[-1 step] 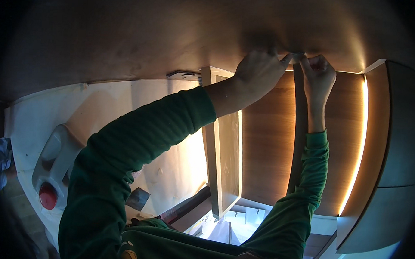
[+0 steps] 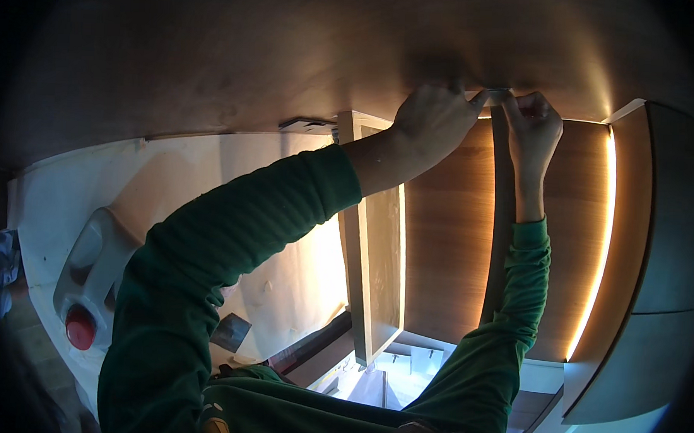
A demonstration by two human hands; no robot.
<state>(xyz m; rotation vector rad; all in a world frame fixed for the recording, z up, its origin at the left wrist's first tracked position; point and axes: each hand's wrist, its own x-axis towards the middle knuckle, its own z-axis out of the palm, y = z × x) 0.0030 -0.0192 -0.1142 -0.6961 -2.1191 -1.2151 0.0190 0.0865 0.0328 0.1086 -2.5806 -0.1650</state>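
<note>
Close together at the edge of a brown wood-look panel (image 2: pixel 277 51), my two hands meet over the end of a dark upright strip (image 2: pixel 499 223). A small thin pale piece (image 2: pixel 498 92) lies between their fingertips; its exact kind does not show. My left hand (image 2: pixel 436 121) is closed, its back toward me and its thumb side at the piece, with most fingers hidden. My right hand (image 2: pixel 534 125) pinches at the other side of the piece, its remaining fingers curled in.
Lit light strips (image 2: pixel 599 266) run along the wood-look cabinet back (image 2: pixel 446 244). A pale-edged upright board (image 2: pixel 367 295) stands left of it. On the white covered surface (image 2: pixel 186 171) at left sits a translucent jug (image 2: pixel 89 259) with a red cap. Grey cabinet doors (image 2: pixel 664 230) are at right.
</note>
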